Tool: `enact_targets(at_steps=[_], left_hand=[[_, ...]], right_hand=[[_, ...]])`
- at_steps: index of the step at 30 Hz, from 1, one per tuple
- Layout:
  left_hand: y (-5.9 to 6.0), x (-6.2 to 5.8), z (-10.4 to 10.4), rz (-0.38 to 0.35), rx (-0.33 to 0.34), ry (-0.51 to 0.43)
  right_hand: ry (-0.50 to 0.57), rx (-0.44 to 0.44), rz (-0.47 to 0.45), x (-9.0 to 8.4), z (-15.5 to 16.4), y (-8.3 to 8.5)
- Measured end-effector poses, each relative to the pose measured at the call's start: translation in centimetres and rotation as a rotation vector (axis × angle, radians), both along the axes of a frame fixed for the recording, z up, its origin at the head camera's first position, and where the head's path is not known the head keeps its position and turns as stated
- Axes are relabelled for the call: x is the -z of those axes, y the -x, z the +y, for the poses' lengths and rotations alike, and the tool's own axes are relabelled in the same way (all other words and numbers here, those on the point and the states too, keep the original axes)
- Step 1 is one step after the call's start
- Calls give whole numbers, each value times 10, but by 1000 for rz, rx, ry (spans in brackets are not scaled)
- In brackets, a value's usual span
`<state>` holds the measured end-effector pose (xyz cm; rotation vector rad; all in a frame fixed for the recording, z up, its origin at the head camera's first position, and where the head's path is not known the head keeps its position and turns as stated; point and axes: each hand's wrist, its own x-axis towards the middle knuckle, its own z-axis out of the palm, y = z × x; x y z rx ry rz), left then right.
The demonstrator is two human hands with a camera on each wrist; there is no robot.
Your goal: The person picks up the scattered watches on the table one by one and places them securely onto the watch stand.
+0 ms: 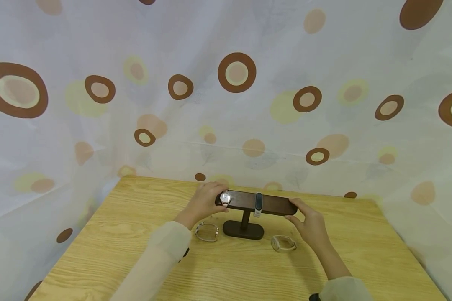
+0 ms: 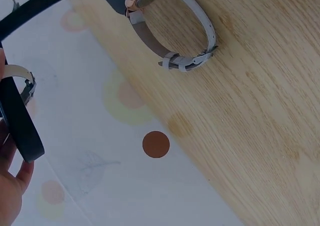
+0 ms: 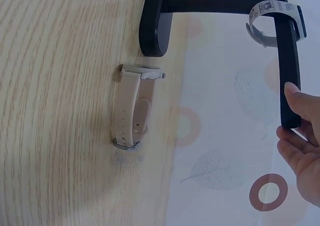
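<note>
A dark T-shaped watch stand [image 1: 275, 205] stands upright on the wooden table. My left hand [image 1: 202, 201] grips the left end of its bar, fingers over the top and thumb below. At the right end my right hand [image 1: 312, 225] pinches the bar between thumb and fingers. A round-faced watch [image 1: 225, 198] sits on the bar beside my left fingers. Near the bar's middle hangs a fitness band [image 1: 258, 202] with a dark screen and a pale printed strap [image 3: 274, 7]. The left wrist view shows only part of my left hand [image 2: 9, 193].
Left of the stand's base [image 1: 243, 230], a rose-gold watch with a grey strap [image 2: 200, 21] lies on the table [image 1: 135, 242]. A watch with a beige strap [image 3: 126, 108] rests to the right of it. Patterned sheeting [image 1: 196, 113] rises behind the table.
</note>
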<state>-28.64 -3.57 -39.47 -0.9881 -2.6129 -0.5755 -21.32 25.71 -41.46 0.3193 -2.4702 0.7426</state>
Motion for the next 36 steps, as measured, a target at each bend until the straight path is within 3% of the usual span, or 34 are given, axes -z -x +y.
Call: enact_targets(at_steps=[14, 23, 31, 36], left_hand=[[-1, 2, 18, 32, 4, 29], [-2, 3, 25, 37, 19, -15], [-3, 3, 31, 69, 10, 37], [-3, 5, 32, 76, 30, 9]], right_hand=[[-21, -22, -26, -2, 1, 1], [-14, -19, -30, -3, 1, 1], [-8, -10, -68, -3, 2, 2], [-7, -7, -74, -3, 2, 2]])
